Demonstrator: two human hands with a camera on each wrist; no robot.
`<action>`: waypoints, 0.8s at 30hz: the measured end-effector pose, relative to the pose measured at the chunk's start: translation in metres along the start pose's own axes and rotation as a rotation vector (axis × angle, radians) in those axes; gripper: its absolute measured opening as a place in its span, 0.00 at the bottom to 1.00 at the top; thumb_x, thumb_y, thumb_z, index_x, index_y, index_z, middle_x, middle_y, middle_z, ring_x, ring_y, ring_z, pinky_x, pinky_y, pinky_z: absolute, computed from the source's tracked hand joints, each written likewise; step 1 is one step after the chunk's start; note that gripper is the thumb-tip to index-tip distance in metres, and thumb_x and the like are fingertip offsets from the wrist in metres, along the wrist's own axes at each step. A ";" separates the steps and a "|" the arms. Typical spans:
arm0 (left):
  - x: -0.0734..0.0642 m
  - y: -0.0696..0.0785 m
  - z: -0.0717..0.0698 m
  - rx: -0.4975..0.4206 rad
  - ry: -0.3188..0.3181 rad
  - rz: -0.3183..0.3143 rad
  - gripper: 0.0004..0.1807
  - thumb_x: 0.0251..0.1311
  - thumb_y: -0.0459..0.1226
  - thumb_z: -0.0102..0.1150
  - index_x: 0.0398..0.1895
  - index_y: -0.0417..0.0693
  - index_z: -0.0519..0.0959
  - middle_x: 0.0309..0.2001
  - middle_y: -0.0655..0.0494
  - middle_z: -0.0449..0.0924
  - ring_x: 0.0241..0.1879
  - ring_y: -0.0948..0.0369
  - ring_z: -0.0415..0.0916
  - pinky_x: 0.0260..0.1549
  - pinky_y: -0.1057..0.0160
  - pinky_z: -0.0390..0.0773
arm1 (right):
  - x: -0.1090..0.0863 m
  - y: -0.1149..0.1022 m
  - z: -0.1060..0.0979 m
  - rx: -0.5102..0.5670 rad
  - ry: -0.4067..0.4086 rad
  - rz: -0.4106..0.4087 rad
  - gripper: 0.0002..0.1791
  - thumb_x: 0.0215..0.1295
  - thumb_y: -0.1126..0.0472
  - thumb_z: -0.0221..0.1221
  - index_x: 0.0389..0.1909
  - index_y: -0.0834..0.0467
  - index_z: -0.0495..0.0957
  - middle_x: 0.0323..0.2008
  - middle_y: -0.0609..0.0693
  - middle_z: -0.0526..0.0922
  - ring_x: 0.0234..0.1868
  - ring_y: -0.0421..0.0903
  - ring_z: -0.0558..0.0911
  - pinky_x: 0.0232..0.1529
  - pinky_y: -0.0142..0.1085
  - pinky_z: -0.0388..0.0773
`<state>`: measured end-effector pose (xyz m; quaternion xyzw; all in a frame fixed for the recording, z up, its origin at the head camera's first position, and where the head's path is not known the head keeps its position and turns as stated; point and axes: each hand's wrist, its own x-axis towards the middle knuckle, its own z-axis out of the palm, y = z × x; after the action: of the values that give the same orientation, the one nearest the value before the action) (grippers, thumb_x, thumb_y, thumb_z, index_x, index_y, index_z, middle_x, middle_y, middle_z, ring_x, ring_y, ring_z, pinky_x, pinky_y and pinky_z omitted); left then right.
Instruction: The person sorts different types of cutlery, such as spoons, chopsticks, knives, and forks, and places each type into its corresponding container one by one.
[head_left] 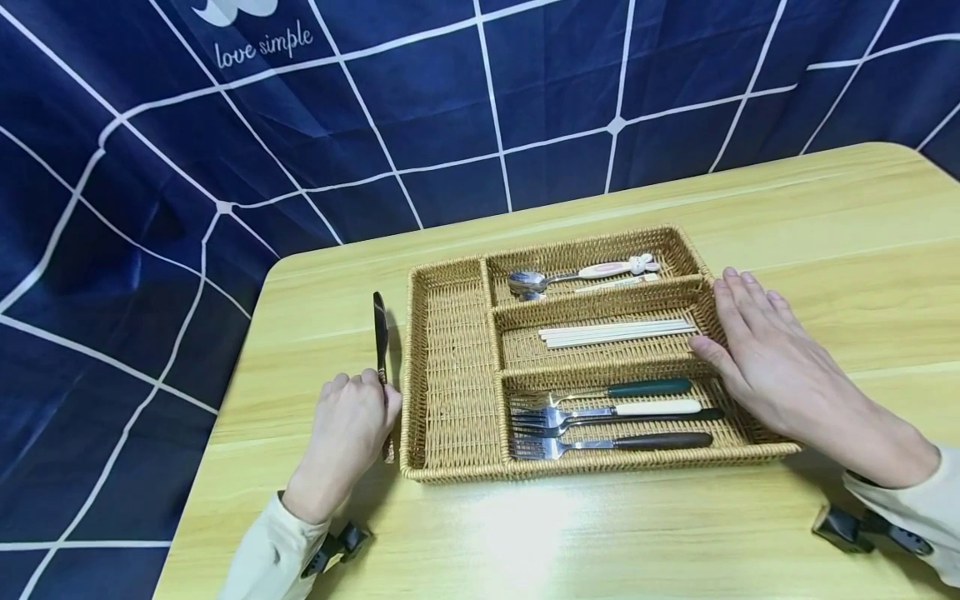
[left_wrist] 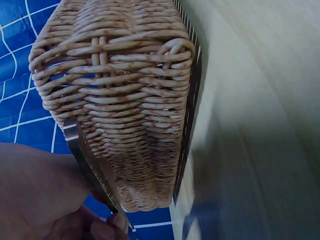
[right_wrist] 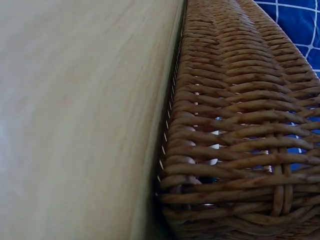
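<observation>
We are gripping knife (head_left: 381, 333) in left hand (head_left: 347, 433), fingers (head_left: 358, 385) curling round its handle, blade pointing away from us. Knife's long axis is running alongside left wall of wicker tray (head_left: 417, 367), just beside it, over table (head_left: 315, 300). Tray's long empty left compartment is lying right of knife, parallel to it. Right hand (head_left: 780, 375) is resting flat on tray's right rim, fingers straight, grasping nothing. Left hand is nearer.

Blue grid-patterned backdrop (head_left: 450, 108), wooden table (head_left: 825, 250)
</observation>
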<state>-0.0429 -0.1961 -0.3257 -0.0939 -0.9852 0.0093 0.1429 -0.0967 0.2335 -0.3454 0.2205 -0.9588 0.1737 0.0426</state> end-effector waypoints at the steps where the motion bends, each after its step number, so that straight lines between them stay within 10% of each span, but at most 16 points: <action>1: 0.000 0.000 0.000 -0.002 0.003 -0.002 0.15 0.61 0.34 0.51 0.17 0.40 0.67 0.12 0.52 0.62 0.17 0.52 0.62 0.20 0.53 0.70 | 0.000 0.000 0.000 0.000 -0.002 0.002 0.39 0.78 0.50 0.40 0.71 0.76 0.41 0.72 0.74 0.40 0.74 0.64 0.37 0.73 0.51 0.28; 24: -0.001 0.001 -0.005 -0.015 0.019 -0.014 0.14 0.60 0.34 0.49 0.16 0.41 0.66 0.12 0.50 0.65 0.17 0.51 0.61 0.20 0.53 0.69 | 0.002 -0.001 -0.001 0.000 -0.009 0.022 0.39 0.77 0.49 0.40 0.72 0.75 0.41 0.72 0.74 0.40 0.74 0.64 0.37 0.72 0.54 0.25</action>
<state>-0.0402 -0.1950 -0.3215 -0.0881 -0.9845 -0.0003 0.1518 -0.0980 0.2324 -0.3439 0.2106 -0.9614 0.1733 0.0366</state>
